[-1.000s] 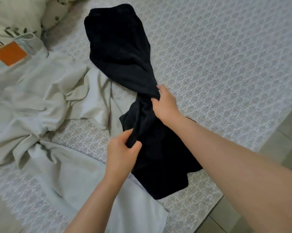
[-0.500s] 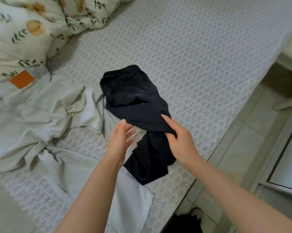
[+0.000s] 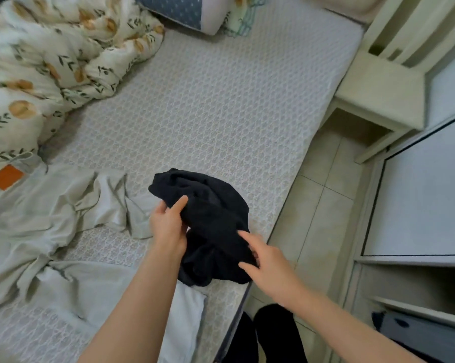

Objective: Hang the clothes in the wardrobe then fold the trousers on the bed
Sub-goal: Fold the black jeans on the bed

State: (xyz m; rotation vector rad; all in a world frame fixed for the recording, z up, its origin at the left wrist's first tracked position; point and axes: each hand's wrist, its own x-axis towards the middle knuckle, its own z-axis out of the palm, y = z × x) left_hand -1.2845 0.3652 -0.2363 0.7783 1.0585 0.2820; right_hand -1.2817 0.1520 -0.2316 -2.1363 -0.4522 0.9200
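Observation:
The black trousers [image 3: 210, 213] lie bunched in a heap on the patterned bed sheet [image 3: 221, 113], close to the bed's right edge. My left hand [image 3: 168, 226] holds the heap's left side, thumb on top of the cloth and fingers tucked under it. At the lower right of the heap, my right hand [image 3: 265, 260] pinches a fold between thumb and forefinger. The lower part of the trousers hangs crumpled between my two hands.
Pale grey-green garments [image 3: 50, 218] with an orange patch [image 3: 4, 176] sprawl over the bed's left side. A floral duvet [image 3: 50, 61] is piled at the back left, beside a pillow [image 3: 184, 11]. White wardrobe doors [image 3: 425, 192] and tiled floor [image 3: 323, 205] are on the right.
The trousers went from stretched out along the bed to a gathered bundle nearer the edge. My left hand let go, then took hold again. The view pulled back and upward.

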